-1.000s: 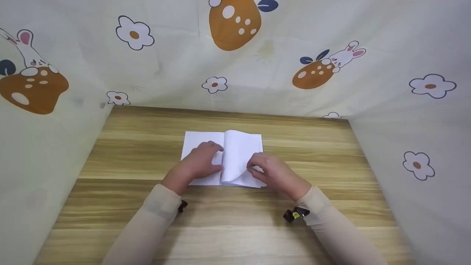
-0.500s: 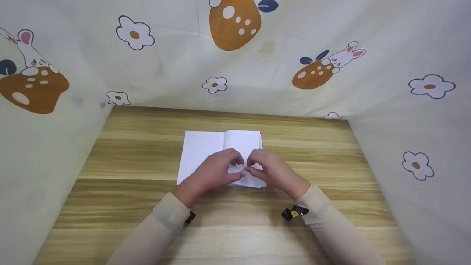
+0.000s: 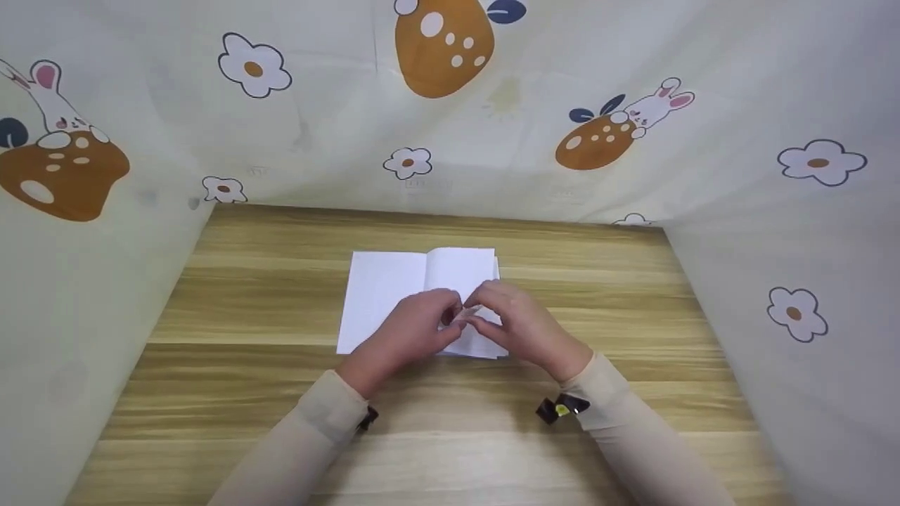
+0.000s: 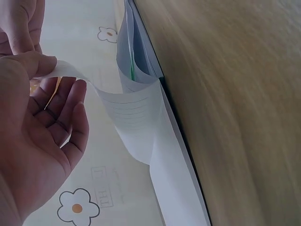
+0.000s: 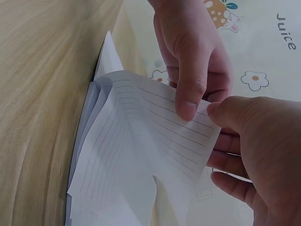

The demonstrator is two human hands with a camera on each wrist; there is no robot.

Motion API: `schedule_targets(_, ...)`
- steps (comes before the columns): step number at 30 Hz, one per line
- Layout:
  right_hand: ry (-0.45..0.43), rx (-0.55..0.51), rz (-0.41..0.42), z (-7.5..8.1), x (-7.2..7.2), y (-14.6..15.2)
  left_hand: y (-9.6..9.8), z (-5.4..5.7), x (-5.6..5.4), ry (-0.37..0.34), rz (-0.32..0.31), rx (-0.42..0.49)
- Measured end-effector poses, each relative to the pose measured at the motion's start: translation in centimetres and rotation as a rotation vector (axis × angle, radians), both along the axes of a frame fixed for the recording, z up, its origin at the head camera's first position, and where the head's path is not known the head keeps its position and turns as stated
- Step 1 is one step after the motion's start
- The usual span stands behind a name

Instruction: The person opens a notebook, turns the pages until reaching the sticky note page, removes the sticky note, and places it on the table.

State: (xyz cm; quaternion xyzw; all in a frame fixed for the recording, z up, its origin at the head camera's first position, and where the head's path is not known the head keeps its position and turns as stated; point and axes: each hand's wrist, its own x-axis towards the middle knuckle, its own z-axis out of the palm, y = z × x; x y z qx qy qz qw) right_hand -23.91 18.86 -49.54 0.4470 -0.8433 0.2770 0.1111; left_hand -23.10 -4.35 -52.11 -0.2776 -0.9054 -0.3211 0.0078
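Note:
An open notebook (image 3: 383, 292) with white pages lies on the wooden table. One of its lined leaves (image 5: 160, 122) is raised and bent upward on the right half. My left hand (image 3: 415, 323) pinches this leaf, the thumb on its face and the fingers behind, as the right wrist view shows. At the leaf's outer corner my right hand (image 3: 527, 327) also pinches it between thumb and fingers. The two hands almost meet over the right half. In the left wrist view the leaf (image 4: 127, 108) curves from the spine up to the fingertips, above several other pages.
The wooden tabletop (image 3: 450, 450) stretches around the notebook. Pale cloth walls (image 3: 337, 126) with printed rabbits and flowers enclose it at the back and both sides. Black wrist straps (image 3: 562, 409) sit over the sleeves.
My left hand has moved right from the left page to the raised leaf and now pinches it beside the right hand. The right hand has stayed nearly in place; the leaf's corner stands up between them.

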Motion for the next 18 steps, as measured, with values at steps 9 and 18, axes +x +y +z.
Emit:
schedule_targets(9, 0.062, -0.048, -0.130, -0.4, 0.2, 1.3, -0.4, 0.6, -0.1, -0.077, 0.047, -0.011)
schedule_targets(18, 0.023, -0.071, -0.289, -1.4, 0.2, 2.2, -1.3, 1.6, -0.2, -0.121, 0.058, 0.010)
